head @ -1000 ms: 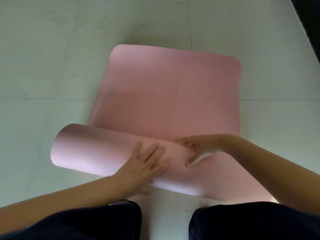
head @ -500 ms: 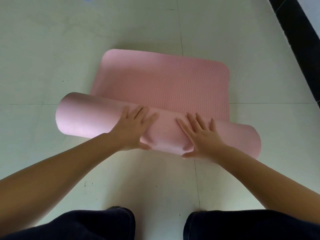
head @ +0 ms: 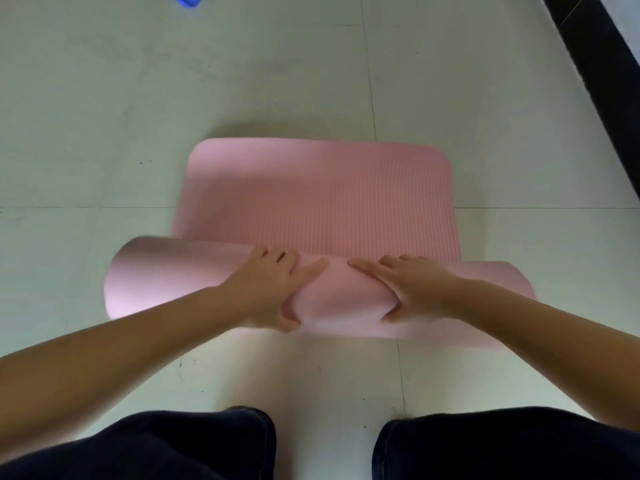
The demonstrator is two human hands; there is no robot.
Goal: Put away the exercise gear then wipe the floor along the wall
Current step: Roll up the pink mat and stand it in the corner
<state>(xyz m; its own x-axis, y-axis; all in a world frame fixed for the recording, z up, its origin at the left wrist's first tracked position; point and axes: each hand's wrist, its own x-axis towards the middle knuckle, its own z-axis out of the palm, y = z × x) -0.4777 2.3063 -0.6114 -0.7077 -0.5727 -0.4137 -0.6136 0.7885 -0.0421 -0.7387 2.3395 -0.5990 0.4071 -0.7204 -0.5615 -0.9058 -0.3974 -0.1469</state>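
1. A pink exercise mat lies on the pale tiled floor in the middle of the frame.
2. The near part of the mat is rolled up into a fat roll, and the far part is flat.
3. The left hand grabs the roll, with its fingers bent over the top and its thumb tucked under the near side.
4. The right hand grabs the roll just beside it the same way (the two hands are near but not touching).
5. Dark trouser legs show at the bottom of the frame.
6. A small blue thing peeks in at the upper left; it is cut off, so I cannot tell what it is.
7. A dark strip runs down the upper right, maybe the bottom of the wall.
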